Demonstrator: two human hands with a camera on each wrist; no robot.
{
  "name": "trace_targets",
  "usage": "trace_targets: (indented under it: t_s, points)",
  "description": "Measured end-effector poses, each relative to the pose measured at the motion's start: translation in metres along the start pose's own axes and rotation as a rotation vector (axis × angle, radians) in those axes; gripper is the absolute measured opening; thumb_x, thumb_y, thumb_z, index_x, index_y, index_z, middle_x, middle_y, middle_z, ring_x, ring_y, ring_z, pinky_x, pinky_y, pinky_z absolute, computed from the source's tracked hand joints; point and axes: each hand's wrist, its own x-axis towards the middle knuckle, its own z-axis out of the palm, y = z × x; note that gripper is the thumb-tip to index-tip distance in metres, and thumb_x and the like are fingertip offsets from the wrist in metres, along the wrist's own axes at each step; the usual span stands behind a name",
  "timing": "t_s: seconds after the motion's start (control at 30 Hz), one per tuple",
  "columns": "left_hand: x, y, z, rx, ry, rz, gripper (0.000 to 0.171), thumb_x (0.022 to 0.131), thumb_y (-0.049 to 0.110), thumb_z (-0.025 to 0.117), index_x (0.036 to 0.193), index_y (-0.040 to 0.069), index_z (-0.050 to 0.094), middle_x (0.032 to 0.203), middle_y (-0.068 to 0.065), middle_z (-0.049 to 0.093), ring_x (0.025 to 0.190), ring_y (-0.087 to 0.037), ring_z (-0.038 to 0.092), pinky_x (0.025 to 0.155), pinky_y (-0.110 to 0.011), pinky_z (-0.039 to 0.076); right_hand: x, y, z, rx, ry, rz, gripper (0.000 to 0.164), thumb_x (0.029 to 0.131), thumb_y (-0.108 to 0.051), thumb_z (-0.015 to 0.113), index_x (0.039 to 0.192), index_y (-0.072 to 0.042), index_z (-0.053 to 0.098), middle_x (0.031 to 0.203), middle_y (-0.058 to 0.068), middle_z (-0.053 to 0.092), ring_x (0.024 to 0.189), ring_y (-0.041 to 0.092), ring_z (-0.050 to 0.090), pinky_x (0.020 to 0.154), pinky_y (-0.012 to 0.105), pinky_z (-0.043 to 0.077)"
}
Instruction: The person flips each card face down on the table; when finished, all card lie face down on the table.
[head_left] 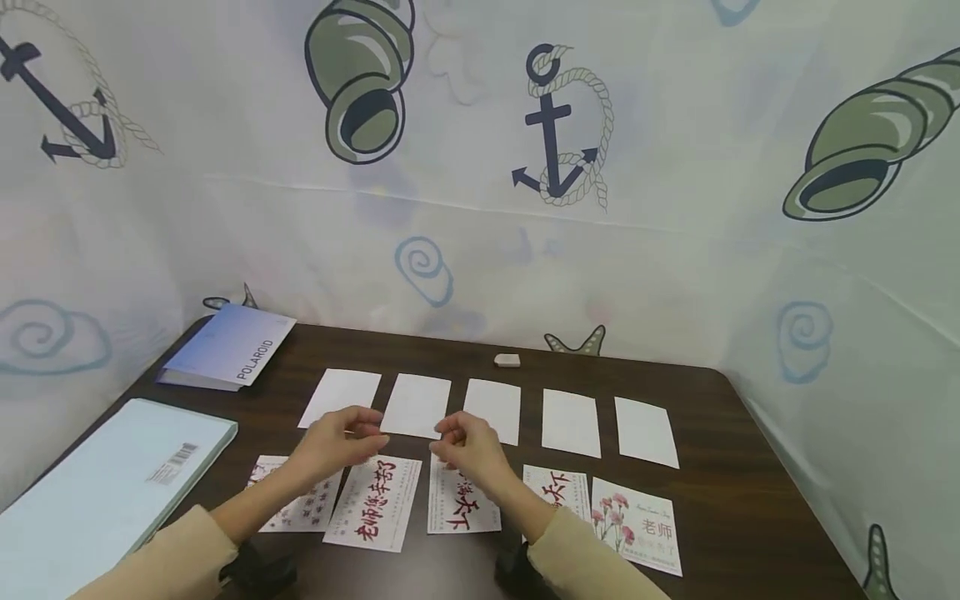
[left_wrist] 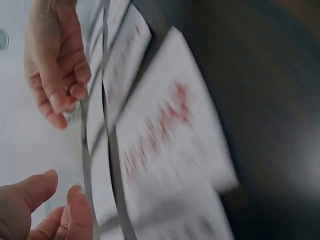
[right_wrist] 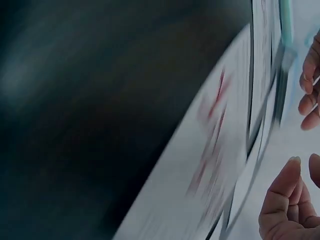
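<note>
Both hands hover over two rows of cards on the dark table. My left hand (head_left: 341, 439) is near a blank white card (head_left: 417, 404) in the back row, thumb and fingers apart, nothing seen between them. My right hand (head_left: 471, 450) hangs above a card with red handwriting (head_left: 463, 508), its fingers loosely bent and no held thing visible. To the left lies another red-lettered card (head_left: 372, 504). A card with pink flowers (head_left: 637, 525) ends the front row at right. In the left wrist view, the left hand (left_wrist: 50, 210) and right hand (left_wrist: 57, 60) are apart.
At the left lies a large pale blue book or box (head_left: 105, 492) with a barcode. Behind it is a blue and white POLAROID booklet (head_left: 232, 342). A small white eraser-like block (head_left: 507, 360) sits near the back edge. A patterned curtain (head_left: 465, 183) hangs behind the table.
</note>
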Motion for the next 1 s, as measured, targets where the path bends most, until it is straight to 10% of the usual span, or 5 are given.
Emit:
trace_targets:
  t_s: [0.4, 1.0]
  points:
    - [-0.045, -0.059, -0.076, 0.269, 0.091, -0.127, 0.06, 0.077, 0.026, 0.076, 0.12, -0.009, 0.052, 0.1, -0.017, 0.064, 0.082, -0.021, 0.06, 0.063, -0.031, 0.052, 0.018, -0.024, 0.076, -0.211, -0.128, -0.036, 0.022, 0.076, -0.004, 0.075, 0.095, 0.002, 0.065, 0.068, -0.004, 0.052, 0.058, 0.001, 0.042, 0.053, 0.014, 0.036]
    - [-0.063, -0.073, -0.104, 0.377, 0.101, -0.154, 0.043, 0.073, 0.014, 0.077, 0.106, -0.006, 0.059, 0.085, -0.007, 0.062, 0.075, -0.018, 0.054, 0.066, -0.033, 0.046, 0.03, -0.053, 0.128, -0.597, -0.116, -0.016, 0.027, 0.07, -0.019, 0.083, 0.078, -0.012, 0.059, 0.067, -0.007, 0.049, 0.058, 0.006, 0.042, 0.054, 0.021, 0.031]
